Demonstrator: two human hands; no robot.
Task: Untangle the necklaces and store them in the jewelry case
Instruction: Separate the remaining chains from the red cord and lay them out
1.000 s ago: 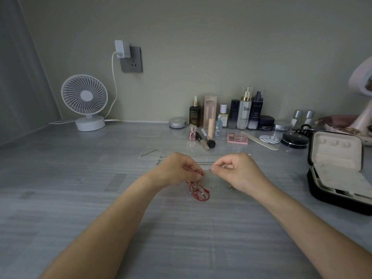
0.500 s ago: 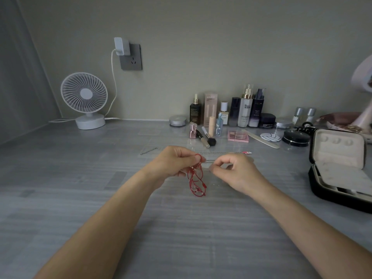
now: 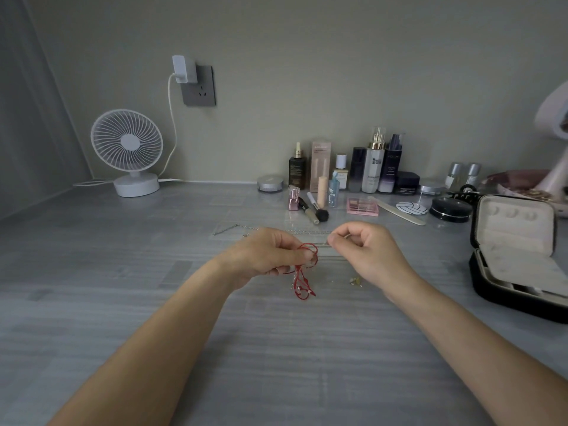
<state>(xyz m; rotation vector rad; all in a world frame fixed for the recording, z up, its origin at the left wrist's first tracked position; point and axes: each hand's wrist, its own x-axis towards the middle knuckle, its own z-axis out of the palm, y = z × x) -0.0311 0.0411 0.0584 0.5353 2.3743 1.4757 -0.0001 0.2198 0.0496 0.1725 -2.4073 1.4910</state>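
My left hand (image 3: 267, 256) pinches a tangled red cord necklace (image 3: 302, 282), which hangs in loops below the fingers just above the grey table. My right hand (image 3: 365, 250) is curled, with thumb and forefinger pinching a thin strand beside the red loop. A silver chain (image 3: 304, 232) lies stretched on the table behind both hands. A small gold piece (image 3: 355, 281) lies on the table under my right wrist. The black jewelry case (image 3: 519, 259) stands open at the right, its cream lining bare.
A row of cosmetic bottles (image 3: 372, 167), brushes, a pink palette (image 3: 362, 206) and compacts lines the back of the table. A white fan (image 3: 127, 149) stands at the back left, its cable running to a wall socket. A pink mirror stand rises at the far right.
Both hands have risen and drawn slightly apart. The red necklace has lifted off the table and now hangs from my left fingers.
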